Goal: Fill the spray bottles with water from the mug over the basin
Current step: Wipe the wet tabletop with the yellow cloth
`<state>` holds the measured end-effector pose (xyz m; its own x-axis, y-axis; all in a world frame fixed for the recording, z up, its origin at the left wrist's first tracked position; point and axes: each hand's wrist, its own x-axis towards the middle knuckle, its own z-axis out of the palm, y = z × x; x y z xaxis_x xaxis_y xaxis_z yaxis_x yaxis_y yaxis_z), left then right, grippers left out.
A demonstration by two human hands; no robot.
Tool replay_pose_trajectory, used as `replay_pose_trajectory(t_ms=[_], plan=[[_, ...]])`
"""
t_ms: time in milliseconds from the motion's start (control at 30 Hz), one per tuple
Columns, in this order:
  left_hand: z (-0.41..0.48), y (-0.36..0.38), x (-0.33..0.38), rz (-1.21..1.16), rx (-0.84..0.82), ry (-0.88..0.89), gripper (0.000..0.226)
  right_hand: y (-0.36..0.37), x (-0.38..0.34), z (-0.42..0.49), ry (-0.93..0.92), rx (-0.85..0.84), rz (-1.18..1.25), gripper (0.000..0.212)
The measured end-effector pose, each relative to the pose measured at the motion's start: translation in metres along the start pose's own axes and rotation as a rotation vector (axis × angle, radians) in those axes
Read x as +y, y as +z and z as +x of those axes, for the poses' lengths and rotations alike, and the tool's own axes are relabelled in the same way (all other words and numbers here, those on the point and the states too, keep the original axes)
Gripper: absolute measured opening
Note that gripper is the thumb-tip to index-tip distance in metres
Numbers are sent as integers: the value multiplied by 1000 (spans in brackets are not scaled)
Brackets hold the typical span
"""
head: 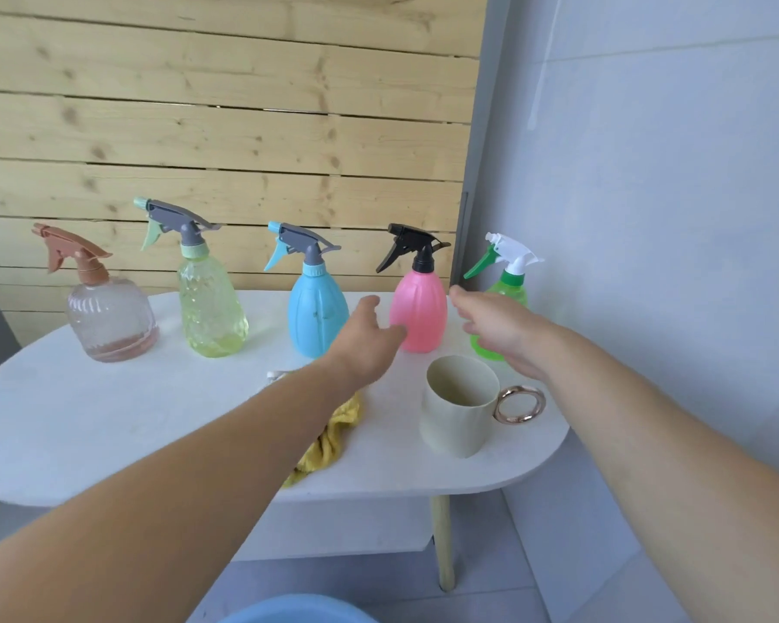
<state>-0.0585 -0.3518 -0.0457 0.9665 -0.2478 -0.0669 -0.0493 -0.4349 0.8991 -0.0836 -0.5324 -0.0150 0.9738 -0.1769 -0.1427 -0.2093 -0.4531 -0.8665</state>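
Note:
Several spray bottles stand in a row at the back of a white table: clear pink, yellow, blue, pink with a black sprayer and green with a white sprayer. A cream mug with a gold ring handle stands in front of the pink bottle. My left hand reaches out, fingers relaxed, just left of the pink bottle. My right hand is spread open between the pink and green bottles, partly covering the green one. Neither hand holds anything.
A yellow cloth lies on the table under my left forearm. The rim of a blue basin shows at the bottom edge, below the table. A wooden slat wall stands behind, a grey wall to the right.

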Motion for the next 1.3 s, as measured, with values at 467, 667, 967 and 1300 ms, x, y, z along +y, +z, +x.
replay_pose_trajectory(t_ms=[467,667,967,1300], plan=[[55,25,-3,-29,-71,-39,61,12,3,39,26,-97,17,24],[54,22,-5,-33,-78,-60,60,12,1,26,7,-72,17,25],[51,23,2,-14,-96,-83,51,11,3,20,15,-49,-21,42],[-20,-36,-27,313,75,192,35,31,-32,-58,-373,229,-297,22]])
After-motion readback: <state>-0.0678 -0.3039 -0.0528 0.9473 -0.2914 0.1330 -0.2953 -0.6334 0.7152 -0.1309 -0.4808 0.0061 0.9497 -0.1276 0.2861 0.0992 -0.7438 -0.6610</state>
